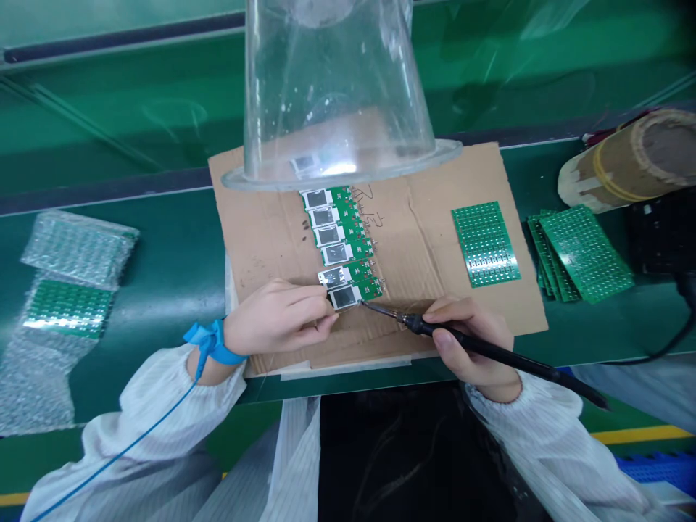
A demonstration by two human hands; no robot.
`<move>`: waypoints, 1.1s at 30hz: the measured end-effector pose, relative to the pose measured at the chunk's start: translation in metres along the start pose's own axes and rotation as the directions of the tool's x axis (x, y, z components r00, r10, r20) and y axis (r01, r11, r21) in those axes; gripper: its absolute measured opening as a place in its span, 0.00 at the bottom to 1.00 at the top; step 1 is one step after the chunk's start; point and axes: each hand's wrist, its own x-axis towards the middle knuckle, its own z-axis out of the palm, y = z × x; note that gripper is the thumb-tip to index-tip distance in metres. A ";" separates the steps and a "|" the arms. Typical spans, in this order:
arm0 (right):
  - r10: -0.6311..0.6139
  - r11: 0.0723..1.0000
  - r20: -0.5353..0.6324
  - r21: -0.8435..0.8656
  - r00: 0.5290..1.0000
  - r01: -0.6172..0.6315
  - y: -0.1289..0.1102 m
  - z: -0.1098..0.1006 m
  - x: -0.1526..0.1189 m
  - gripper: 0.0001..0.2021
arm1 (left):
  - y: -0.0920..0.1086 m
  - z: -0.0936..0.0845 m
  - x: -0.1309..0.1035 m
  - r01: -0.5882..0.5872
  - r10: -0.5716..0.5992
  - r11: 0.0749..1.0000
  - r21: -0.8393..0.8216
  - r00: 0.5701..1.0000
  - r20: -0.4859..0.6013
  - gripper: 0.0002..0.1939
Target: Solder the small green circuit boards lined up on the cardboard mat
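My right hand (475, 341) is wrapped round the black handle of a soldering iron (489, 348). The iron's thin tip meets the right edge of a small screen (344, 296) on the nearest narrow green circuit board (372, 291). Against the left end of that board, my left hand (286, 315) has its fingers curled and pressed together. What they pinch, if anything, is hidden. Above lies a column of similar boards with screens (331, 235), side by side on the cardboard sheet (435, 304). A blue strap (217, 342) with a cord circles my left wrist.
A clear fume hood (337, 94) hangs over the cardboard's far part. One green panel (486, 244) lies on the cardboard's right, more panels (587, 254) beyond it. Bubble-wrapped panels (79, 246) are at left. A taped brown roll (625, 159) and a black device (660, 232) stand at right.
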 end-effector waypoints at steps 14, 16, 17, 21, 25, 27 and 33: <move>0.018 1.000 0.019 -0.017 1.000 -0.018 -0.001 0.000 0.000 0.06 | -0.001 0.004 0.001 -0.004 0.004 0.999 0.041 1.000 0.002 0.10; 0.019 1.000 -0.004 0.011 1.000 -0.019 -0.001 0.000 0.000 0.05 | -0.001 0.003 0.001 -0.005 0.005 0.999 0.040 1.000 0.004 0.09; 0.015 0.999 -0.022 0.029 1.000 -0.014 0.000 0.000 0.001 0.05 | -0.001 0.002 0.001 -0.005 0.004 0.999 0.035 1.000 0.002 0.09; 0.028 0.998 -0.050 0.057 0.998 -0.025 0.000 0.000 0.001 0.04 | 0.000 0.000 0.000 0.012 -0.012 1.000 -0.002 1.000 -0.007 0.09; 0.046 0.999 -0.003 -0.010 0.999 -0.046 0.001 0.000 -0.001 0.06 | 0.001 -0.002 0.001 0.035 -0.035 0.999 -0.019 0.999 0.005 0.10; 0.049 0.998 0.006 -0.027 0.999 -0.049 0.001 0.000 -0.001 0.08 | 0.001 -0.002 0.002 0.036 -0.036 0.999 -0.031 0.999 0.010 0.10; 0.042 0.999 0.001 -0.012 0.999 -0.042 0.001 -0.001 -0.002 0.07 | 0.001 -0.003 0.002 0.031 -0.031 0.998 -0.051 1.000 0.003 0.07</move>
